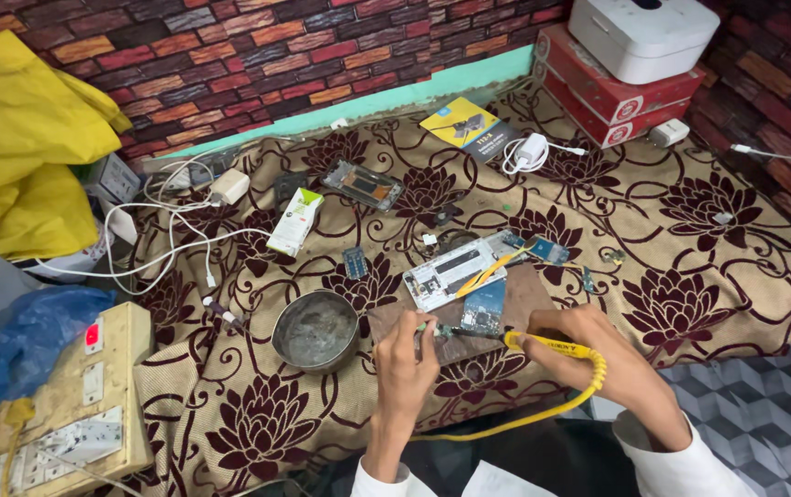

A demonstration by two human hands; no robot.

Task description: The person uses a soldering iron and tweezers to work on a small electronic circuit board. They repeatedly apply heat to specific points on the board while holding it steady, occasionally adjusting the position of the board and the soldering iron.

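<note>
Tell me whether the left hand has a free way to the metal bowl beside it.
Probably yes: the left hand sits just right of the metal bowl, with only bare patterned cloth between them, though its fingers pinch something small at the circuit board.

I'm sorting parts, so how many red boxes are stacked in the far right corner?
2. The upper red box sits under the white device; the lower red box lies beneath it on the cloth. More could be hidden behind them.
</note>
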